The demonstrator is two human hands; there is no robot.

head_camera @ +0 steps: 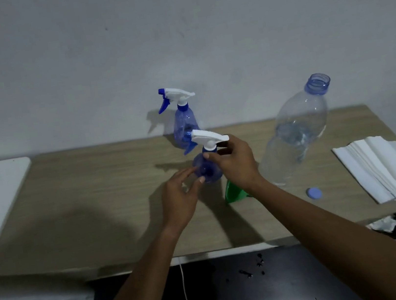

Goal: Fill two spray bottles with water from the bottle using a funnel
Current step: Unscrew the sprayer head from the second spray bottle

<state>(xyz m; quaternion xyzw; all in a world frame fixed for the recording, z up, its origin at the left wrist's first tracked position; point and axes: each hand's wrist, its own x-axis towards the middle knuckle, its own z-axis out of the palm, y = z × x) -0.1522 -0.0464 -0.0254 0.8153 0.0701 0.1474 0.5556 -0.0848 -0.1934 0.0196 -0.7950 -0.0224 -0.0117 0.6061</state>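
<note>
a translucent blue plastic spray bottle with a white trigger head [209, 170] is held at the middle of a light wooden table [90, 191]. its neck is pinched by the right hand [236, 163], and its body is touched by the loosely straight fingertips of the left hand [179, 197]. just behind it a second blue spray bottle [184, 123] is seen. to its right a green plastic funnel [233, 193] is partly hidden by the right wrist. further right, a large clear uncapped water bottle [297, 135], a round blue cap [314, 193] and folded white paper towels [384, 168] are laid out.
</note>
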